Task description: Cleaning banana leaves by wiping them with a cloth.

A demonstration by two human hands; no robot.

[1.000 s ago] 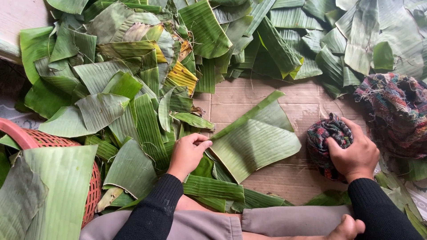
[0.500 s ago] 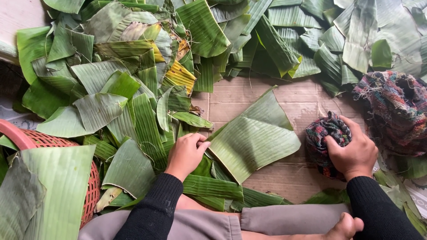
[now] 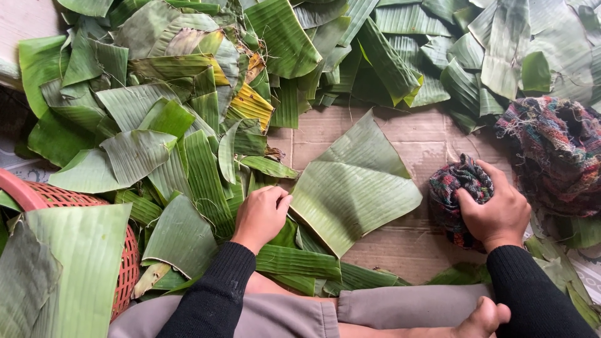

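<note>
Banana leaf [image 3: 354,188] is what I'm working on: one broad piece lying flat on the brown cardboard [image 3: 432,134], pale side up, near the middle of the view. Going left to right, a red woven basket [image 3: 128,250] lined with more leaf sits at the far left, then a deep pile of cut leaves [image 3: 169,119] spreads across the top. My left hand [image 3: 261,216] rests with fingers curled on the leaf's left edge, pinning it down rather than gripping it. Since a second ago the leaf has slid a little up and to the right and now lies flatter, so I judge it set for wiping. My right hand [image 3: 494,209] is closed tightly round a bunched multicoloured rag [image 3: 454,188], just off the leaf's right edge and much where it was. A second heap of the same cloth [image 3: 554,150] lies at the far right.
</note>
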